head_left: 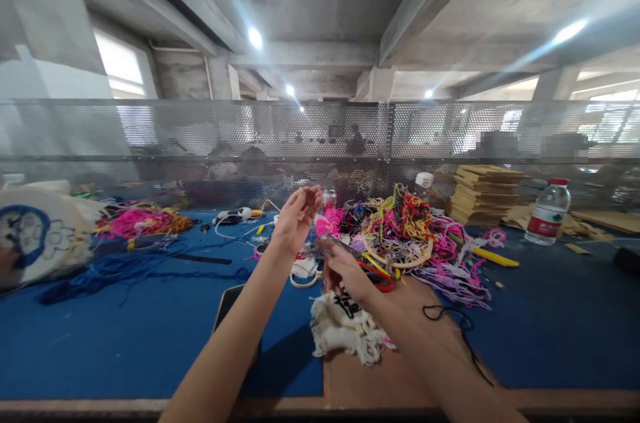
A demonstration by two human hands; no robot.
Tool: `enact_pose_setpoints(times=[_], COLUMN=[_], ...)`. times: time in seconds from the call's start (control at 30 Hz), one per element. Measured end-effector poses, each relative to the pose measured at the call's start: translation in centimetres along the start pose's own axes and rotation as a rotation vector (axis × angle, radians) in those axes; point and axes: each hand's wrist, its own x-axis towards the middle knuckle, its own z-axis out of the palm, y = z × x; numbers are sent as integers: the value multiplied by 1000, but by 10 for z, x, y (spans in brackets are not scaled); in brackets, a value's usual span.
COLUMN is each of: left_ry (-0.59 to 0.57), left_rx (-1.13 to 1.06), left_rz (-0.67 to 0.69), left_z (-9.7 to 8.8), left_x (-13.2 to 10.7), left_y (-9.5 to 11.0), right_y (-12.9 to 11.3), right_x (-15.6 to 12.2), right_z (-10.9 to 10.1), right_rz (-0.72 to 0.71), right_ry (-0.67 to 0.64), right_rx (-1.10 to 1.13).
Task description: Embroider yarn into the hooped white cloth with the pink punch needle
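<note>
My left hand [295,217] is raised above the blue table cover [125,336], fingers curled and pinched together near a pink yarn tuft [329,223]; what it pinches is too thin to make out. My right hand [345,269] is lower and closed on a thin metal tool [340,246] that points left. Just under it lies a piece of frayed white cloth [343,329] with black stitching. A black thread [457,323] trails over my right forearm.
A tangle of coloured yarn and a wooden hoop [405,236] lie behind my hands. Stacked cardboard [483,193] and a water bottle [549,213] stand at right. An embroidered hoop [35,233] and more yarn [135,223] sit at left. A perforated metal screen [200,136] backs the table.
</note>
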Motion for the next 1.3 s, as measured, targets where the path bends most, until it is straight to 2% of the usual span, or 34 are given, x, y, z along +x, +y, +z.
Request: enact_pose_setpoints(times=[0.1, 0.27, 0.37, 0.47, 0.57, 0.67, 0.77, 0.93, 1.13, 1.3], left_ry=[61, 137, 208, 304, 368, 414, 452, 477, 427, 333], left_rx=[-83, -157, -221, -283, -329, -354, -335, -291, -235, -181], left_rz=[-77, -130, -128, -117, -114, -100, -58, -32, -42, -76], left_z=[-9, -27, -39, -50, -55, -57, -58, -57, -55, -46], left_x=[1, 7, 13, 19, 22, 24, 24, 23, 21, 14], left_y=[1, 7, 11, 13, 14, 16, 18, 15, 4, -11], right_y=[4, 8, 13, 19, 23, 25, 22, 17, 23, 23], right_x=[1, 0, 1, 2, 2, 0, -3, -5, -1, 4], right_z=[2, 2, 0, -5, -10, -11, -9, -5, -12, -16], right_rz=[77, 147, 90, -17, -54, -38, -45, -87, -83, -101], right_ry=[-35, -84, -54, -8, 6, -32, -45, 16, 96, 246], right_rx=[-67, -209, -422, -750, -1063, -1179, -1219, -1269, -1037, -747])
